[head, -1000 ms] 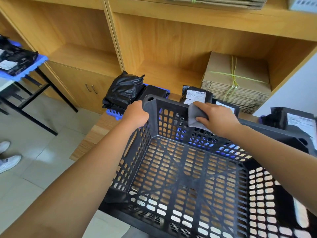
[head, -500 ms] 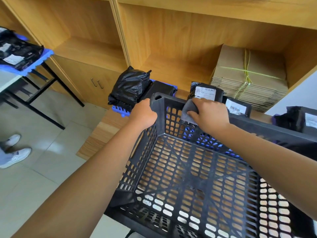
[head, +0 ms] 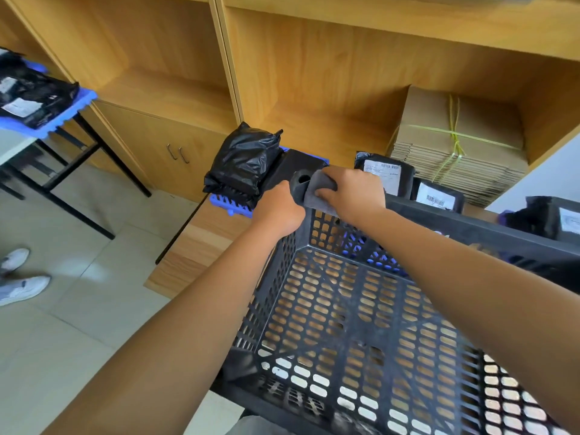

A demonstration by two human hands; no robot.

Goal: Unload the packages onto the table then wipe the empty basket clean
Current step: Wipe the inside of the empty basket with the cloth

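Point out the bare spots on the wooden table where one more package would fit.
Free: the table's near-left corner, bordered by the blue tray behind and the black basket to the right. Crowded: the back edge, filled by the bagged package and labelled packages.

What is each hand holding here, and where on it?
The left hand grips the black basket at its far left rim corner. The right hand clutches a bunched grey cloth against that rim.
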